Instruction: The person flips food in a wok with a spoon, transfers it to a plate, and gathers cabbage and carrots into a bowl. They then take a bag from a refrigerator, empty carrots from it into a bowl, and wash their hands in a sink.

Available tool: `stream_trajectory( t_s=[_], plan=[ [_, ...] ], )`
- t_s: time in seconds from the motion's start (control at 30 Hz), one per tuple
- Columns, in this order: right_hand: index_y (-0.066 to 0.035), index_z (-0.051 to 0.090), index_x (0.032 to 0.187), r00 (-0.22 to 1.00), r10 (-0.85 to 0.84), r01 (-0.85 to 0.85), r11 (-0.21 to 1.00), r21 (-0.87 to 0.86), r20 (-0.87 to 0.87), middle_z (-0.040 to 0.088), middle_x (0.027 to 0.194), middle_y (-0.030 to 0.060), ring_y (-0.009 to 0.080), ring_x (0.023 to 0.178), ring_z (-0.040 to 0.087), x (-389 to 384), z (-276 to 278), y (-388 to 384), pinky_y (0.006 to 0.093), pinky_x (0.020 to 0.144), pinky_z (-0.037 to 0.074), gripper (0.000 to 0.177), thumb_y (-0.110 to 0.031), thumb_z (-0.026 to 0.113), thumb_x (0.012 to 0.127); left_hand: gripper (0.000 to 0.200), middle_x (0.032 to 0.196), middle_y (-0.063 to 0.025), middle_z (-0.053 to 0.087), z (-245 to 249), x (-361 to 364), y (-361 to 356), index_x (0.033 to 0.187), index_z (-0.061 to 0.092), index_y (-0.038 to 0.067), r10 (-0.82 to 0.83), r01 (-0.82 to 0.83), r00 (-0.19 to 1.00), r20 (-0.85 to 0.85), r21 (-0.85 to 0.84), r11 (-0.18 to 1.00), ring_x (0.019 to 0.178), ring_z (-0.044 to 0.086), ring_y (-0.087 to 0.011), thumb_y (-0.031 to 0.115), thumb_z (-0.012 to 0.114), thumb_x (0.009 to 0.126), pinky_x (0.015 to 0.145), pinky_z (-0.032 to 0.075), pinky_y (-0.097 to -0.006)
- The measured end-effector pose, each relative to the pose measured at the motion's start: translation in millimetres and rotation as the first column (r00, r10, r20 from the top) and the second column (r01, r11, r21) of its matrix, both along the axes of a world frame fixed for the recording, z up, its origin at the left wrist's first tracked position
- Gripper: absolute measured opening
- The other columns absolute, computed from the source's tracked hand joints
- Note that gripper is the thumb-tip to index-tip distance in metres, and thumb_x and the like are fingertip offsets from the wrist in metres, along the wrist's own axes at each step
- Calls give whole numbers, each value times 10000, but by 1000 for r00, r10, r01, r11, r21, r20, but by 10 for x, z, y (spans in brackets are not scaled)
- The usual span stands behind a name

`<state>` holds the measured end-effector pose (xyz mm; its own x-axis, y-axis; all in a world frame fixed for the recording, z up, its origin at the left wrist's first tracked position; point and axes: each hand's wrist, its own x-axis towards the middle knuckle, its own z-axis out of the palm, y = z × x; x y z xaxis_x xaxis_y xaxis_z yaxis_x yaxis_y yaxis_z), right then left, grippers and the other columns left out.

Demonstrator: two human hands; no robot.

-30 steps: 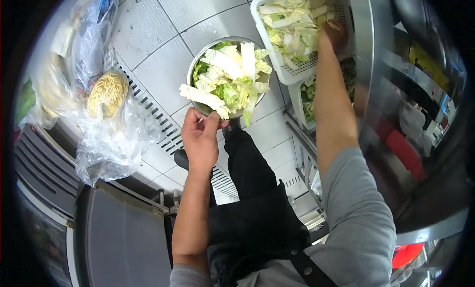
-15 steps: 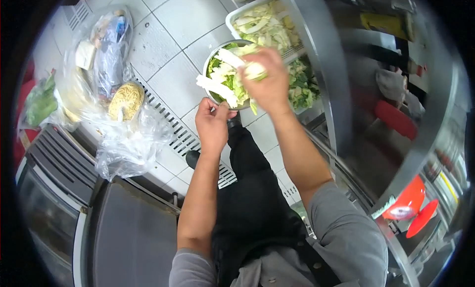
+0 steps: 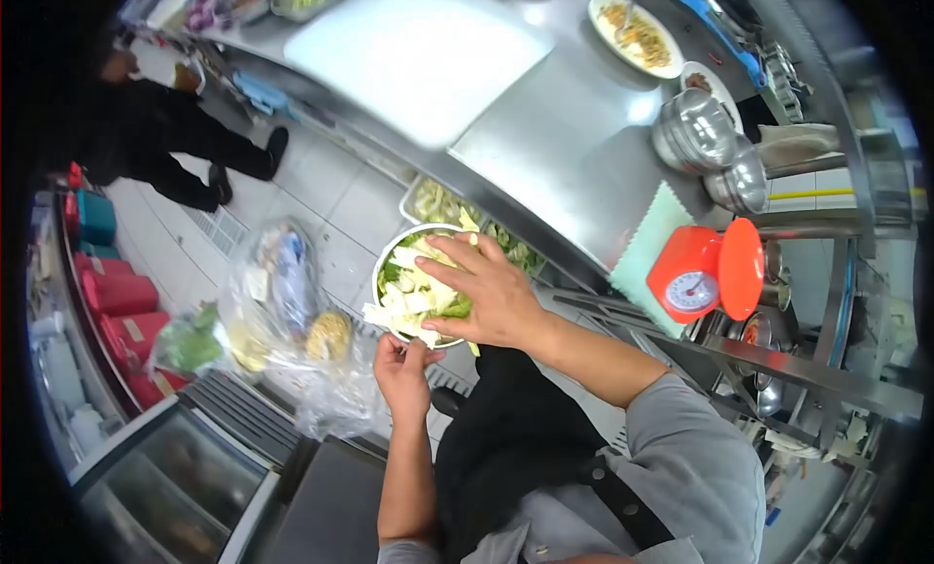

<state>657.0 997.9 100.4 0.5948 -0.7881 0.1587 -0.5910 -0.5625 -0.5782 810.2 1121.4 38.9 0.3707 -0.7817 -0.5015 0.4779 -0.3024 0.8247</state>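
A round bowl (image 3: 377, 270) is heaped with cut pale-green cabbage (image 3: 409, 294), a few pieces hanging over the rim. My left hand (image 3: 404, 374) pinches the bowl's near edge between thumb and fingers. Across the top of the cabbage, my right hand (image 3: 486, 290) lies with fingers spread, covering the bowl's right side. Just beyond, under the counter's edge, sits a bin of cut cabbage (image 3: 436, 203), with darker leafy greens (image 3: 516, 248) beside it.
A steel counter (image 3: 574, 146) holds a white cutting board (image 3: 418, 58), plates of food, metal bowls (image 3: 693, 131) and a red scale (image 3: 686, 282). Plastic bags of food (image 3: 282, 282) lie at left. A person in black (image 3: 175, 136) stands farther off.
My view has lifted, bringing the counter top into sight. My right hand, blurred with cabbage at its fingers before, now lies spread on the pile. My left hand stays at the rim.
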Motion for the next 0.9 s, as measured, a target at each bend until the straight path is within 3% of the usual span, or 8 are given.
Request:
stream_trajectory(
  t_s=[0.17,0.33,0.53,0.63,0.73,0.8,0.83,0.9],
  plan=[
    [-182,649,1361,998,-58,59,992,-109,15,606,1416,45,338,1195,549,-345,869,-295,411,981,538,703,-508,829,765,65,932,-109,680,858,-90,-400,924,548,28,-129,128,991,-32,-11,992,733,693,-154,11,596,965,664,638,-317],
    [-126,650,1329,973,-80,136,957,-257,217,678,1279,83,358,1095,625,-713,1452,-816,429,910,565,653,-471,812,798,61,898,-107,675,1351,-316,-1094,934,561,0,-246,246,969,14,-70,967,734,695,-180,37,608,946,676,640,-338],
    [-78,706,1200,957,-247,281,924,-261,154,718,1159,128,330,1029,658,-856,1480,-1298,414,881,559,468,-361,803,840,57,872,-123,661,1374,-429,-1934,951,561,2,-386,376,921,-54,-137,916,706,696,-198,35,603,931,647,637,-333],
    [-76,712,1193,924,-333,381,846,-374,187,715,1148,149,339,1043,654,-909,1605,-1657,420,876,555,415,-316,784,862,99,879,-138,651,1363,-390,-2501,969,527,-6,-479,465,875,-73,-150,873,697,699,-219,17,605,913,627,632,-333],
    [-56,707,1203,852,-473,524,779,-344,226,722,1131,129,269,1032,672,-909,1595,-1911,381,837,563,376,-280,753,905,175,919,-156,652,1229,-248,-3078,1045,520,-24,-565,555,823,-55,-134,821,701,701,-241,45,611,913,649,633,-352],
    [-39,683,1231,605,-637,669,732,128,478,728,1104,87,186,974,670,-942,1541,-1977,332,792,551,310,-223,690,981,248,967,-182,658,1265,-219,-3494,1113,521,-47,-627,623,779,-8,-108,775,719,709,-261,62,618,913,673,632,-373],
    [-39,683,1231,561,-689,724,677,132,459,728,1104,87,186,974,670,-969,1484,-2013,332,792,551,310,-223,690,981,273,977,-194,671,1233,-163,-3729,1133,509,-54,-661,653,750,6,-161,740,724,716,-262,59,622,912,672,632,-369],
    [-29,682,1209,129,-745,440,634,635,655,716,1073,69,122,922,649,-965,1301,-2041,290,748,554,247,-183,635,1022,285,966,-191,687,1081,-135,-4256,1173,492,-42,-689,689,723,38,-111,717,723,721,-255,58,598,928,675,631,-361]
  ],
)
